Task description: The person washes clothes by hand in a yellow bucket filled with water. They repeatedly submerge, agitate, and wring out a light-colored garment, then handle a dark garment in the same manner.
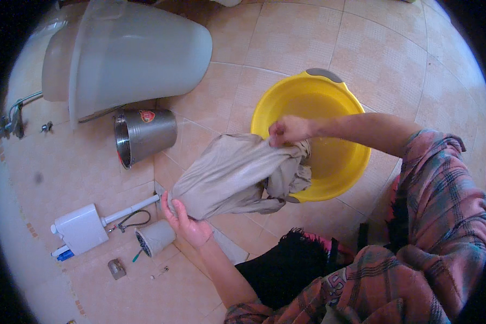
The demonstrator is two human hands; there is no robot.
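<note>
A wet-looking beige cloth garment [227, 174] is stretched between my two hands. My left hand [188, 222] grips its far left end, thumb on top, out over the floor. Above the yellow plastic basin [263, 109], my right hand [289, 130] pinches the fabric near the other end with closed fingers. Bunched folds of the garment hang over the basin's left rim. Cloudy brownish water [328, 158] lies in the basin. The garment's exact kind cannot be made out.
A metal bucket [154, 133] with a red sticker stands by the wall, near a large pale tub [146, 56]. Lower left are a white toilet cistern [83, 229] with its pipe and a small grey bin [158, 237]. Tiled floor [291, 32] surrounds the basin.
</note>
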